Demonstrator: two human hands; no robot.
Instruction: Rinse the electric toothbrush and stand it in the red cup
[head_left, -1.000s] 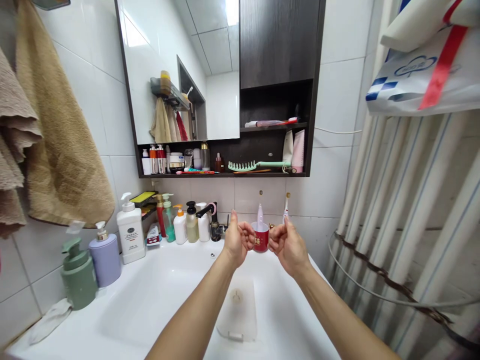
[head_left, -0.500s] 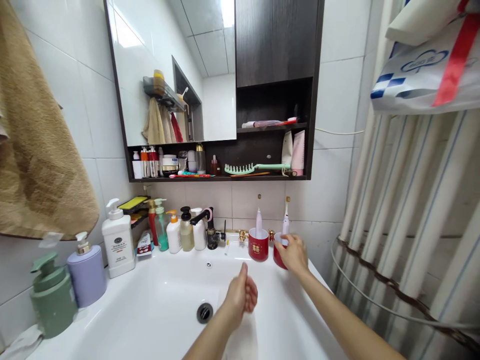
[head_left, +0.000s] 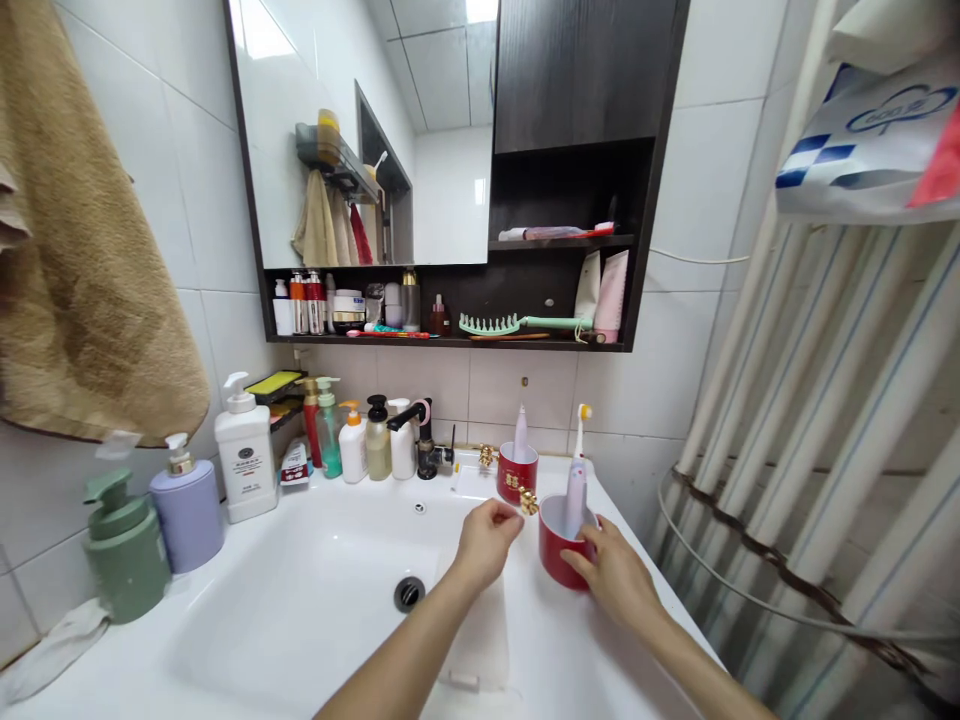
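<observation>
The red cup has a smooth glossy glaze, its gold handle shiny like polished metal. The white sink is glossy and smooth, the brown towel rough looped cloth, the dark cabinet matt wood grain, the green pump bottle matt plastic.

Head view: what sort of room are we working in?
Most likely a home bathroom: a white washbasin with a drain, a mirror cabinet above it, and an electric toothbrush standing in the red cup the right hand holds.

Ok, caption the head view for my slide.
Right hand holds red cup with toothbrush; left hand at its gold handle.
</observation>
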